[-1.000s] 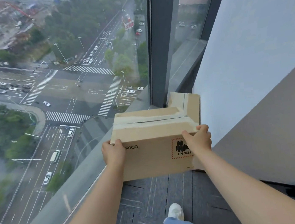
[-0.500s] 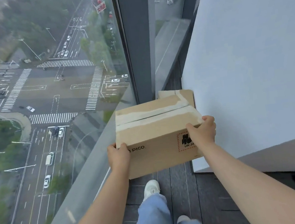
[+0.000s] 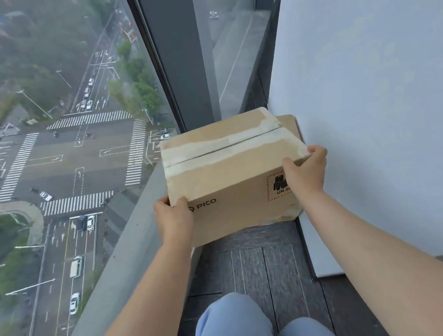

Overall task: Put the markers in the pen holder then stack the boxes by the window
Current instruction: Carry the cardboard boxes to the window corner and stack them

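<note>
A brown cardboard box (image 3: 232, 177), marked PICO and taped along its top seam, is held low in the corner between the window and the white wall. My left hand (image 3: 175, 221) grips its near left corner and my right hand (image 3: 306, 172) grips its near right top edge. Behind it, a corner of a second cardboard box (image 3: 289, 124) shows against the wall; the rest of it is hidden. No markers or pen holder are in view.
A floor-to-ceiling window (image 3: 57, 132) with a grey sill (image 3: 131, 262) runs along the left. A dark window post (image 3: 181, 55) stands behind the boxes. A white wall (image 3: 374, 107) closes the right. Dark floor tiles (image 3: 260, 269) and my blue-jeaned knees (image 3: 234, 331) lie below.
I have stepped closer and crouched; the held box has moved forward and lower into the corner, toward the wall, covering more of the box behind it. Both hands keep their grip.
</note>
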`<state>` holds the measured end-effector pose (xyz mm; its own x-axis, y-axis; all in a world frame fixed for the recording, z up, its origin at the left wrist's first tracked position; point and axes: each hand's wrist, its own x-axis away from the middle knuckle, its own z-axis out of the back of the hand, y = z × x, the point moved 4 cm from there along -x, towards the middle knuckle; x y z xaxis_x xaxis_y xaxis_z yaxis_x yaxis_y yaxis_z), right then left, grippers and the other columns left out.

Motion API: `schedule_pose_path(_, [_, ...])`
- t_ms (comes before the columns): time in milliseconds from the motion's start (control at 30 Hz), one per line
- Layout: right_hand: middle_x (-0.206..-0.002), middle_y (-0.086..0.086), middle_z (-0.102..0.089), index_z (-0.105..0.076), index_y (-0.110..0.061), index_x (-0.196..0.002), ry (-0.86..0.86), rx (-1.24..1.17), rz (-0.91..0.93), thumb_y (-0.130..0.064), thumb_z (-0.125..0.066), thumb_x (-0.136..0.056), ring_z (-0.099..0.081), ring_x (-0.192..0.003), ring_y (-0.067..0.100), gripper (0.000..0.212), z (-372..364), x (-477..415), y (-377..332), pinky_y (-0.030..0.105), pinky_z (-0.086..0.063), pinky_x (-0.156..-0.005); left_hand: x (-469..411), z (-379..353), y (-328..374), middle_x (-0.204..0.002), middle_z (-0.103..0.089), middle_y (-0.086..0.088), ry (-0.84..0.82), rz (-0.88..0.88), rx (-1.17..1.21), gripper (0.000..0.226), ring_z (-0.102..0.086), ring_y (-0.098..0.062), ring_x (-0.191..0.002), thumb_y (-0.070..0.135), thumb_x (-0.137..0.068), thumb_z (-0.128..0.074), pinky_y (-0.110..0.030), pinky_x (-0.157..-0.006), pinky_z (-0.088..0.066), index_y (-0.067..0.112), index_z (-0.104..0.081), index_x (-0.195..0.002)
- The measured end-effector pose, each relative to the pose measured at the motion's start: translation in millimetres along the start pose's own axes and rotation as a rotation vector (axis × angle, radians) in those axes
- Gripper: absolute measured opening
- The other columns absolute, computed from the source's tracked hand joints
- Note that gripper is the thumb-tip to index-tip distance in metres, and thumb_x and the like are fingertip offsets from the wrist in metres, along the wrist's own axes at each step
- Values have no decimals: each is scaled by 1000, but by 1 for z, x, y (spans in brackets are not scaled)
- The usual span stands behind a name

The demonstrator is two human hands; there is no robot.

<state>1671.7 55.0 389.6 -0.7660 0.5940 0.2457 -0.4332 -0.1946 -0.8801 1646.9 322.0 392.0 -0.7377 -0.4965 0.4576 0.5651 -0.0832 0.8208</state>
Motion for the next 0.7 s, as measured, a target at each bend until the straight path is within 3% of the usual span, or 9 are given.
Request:
schedule_pose_path(133, [-123,5,-39,-33,-13,-127,60,-64,87,-23,-56,-77,-50,-113,29,56,-18,-21,28,48,-47,-94,-22,-18,-20,-111,-53,-4,-12,-115,23,22,-51,-21,-94,16,-89,-48,-34,-74,-38,16,-42,-110])
schedule_pose_path(233, [-134,11,-36,-33,-11,-131,113,-71,143,-21,-52,-82,-47,-116,29,54,-23,-30,45,45,-43,-99,-27,-27,-30,-119,-51,-4,-54,-220,-71,34,-51,-21,-97,22,-91,-44,-33,-72,-38,16,-42,-125])
schedule_pose_path(300, [-138,11,-32,-33,-10,-135,115,-64,180,-18,-50,-85,-43,-122,28,54,-23,-33,54,32,-37,-101,-26,-34,-39,-120,-48,-4,-85,-260,-153,42,-49,-21,-95,28,-94,-42,-32,-69,-39,14,-39,-134])
schedule_pose_path(367, [-141,12,-30,-32,-7,-137,107,-56,233,-14,-49,-87,-38,-127,27,53,-22,-33,61,20,-29,-94,-27,-37,-46,-124,-50,-5,-80,-309,-203,47,-51,-23,-95,30,-93,-42,-35,-75,-44,14,-37,-137])
schedule_pose_path(433, [-141,11,-29,-34,-9,-137,105,-31,281,-20,-49,-88,-39,-127,27,52,-22,-30,63,25,-32,-93,-26,-40,-48,-129,-51,-9,-72,-343,-238,53,-57,-27,-100,35,-90,-41,-44,-88,-50,17,-34,-139])
schedule_pose_path(500, [-145,9,-27,-37,-13,-135,67,20,303,-28,-51,-87,-38,-130,27,53,-26,-23,64,33,-37,-98,-22,-46,-47,-132,-49,-10,-115,-326,-247,57,-64,-29,-97,37,-88,-41,-49,-90,-52,21,-28,-141])
schedule_pose_path(600, [-153,8,-20,-39,-17,-137,-88,52,337,-33,-54,-89,-27,-139,23,53,-36,-3,64,34,-28,-108,-8,-63,-46,-112,-56,-2,-233,-284,-205,54,-69,-21,-74,25,-95,-41,-46,-87,-55,23,-19,-145])
schedule_pose_path(700, [-154,8,-16,-37,-22,-139,-192,111,394,-50,-60,-82,-24,-141,25,67,-40,9,64,42,-28,-114,6,-82,-43,-100,-53,1,-320,-268,-131,55,-69,-21,-75,19,-97,-42,-41,-85,-56,21,-17,-146])
